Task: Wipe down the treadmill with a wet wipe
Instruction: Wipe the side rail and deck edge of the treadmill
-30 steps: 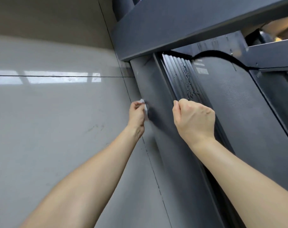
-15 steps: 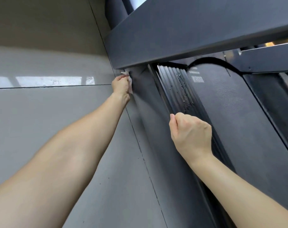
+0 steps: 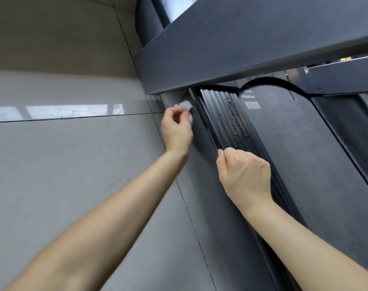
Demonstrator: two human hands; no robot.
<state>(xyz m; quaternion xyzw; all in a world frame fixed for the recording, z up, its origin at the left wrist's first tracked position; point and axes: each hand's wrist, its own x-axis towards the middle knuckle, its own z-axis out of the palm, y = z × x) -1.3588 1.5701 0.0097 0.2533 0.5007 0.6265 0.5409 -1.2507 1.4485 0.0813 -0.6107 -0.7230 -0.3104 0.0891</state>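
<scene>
Against the treadmill (image 3: pixel 202 131) side, left hand (image 3: pixel 176 128) pinching wet wipe (image 3: pixel 184 106), right hand (image 3: pixel 245 172) clenched empty

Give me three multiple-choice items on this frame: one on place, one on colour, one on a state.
1. Where is the wipe?
A. on the floor
B. in the left hand, at the side rail
C. on the belt

2. What colour is the wipe?
A. white
B. blue
C. yellow

3. How is the right hand?
A. flat on the belt
B. holding a bottle
C. curled into a fist, with nothing seen in it

Key: 1 B, fingers pinch it by the rail; 2 A, it shows white against the dark frame; 3 C, fingers are curled.
</scene>
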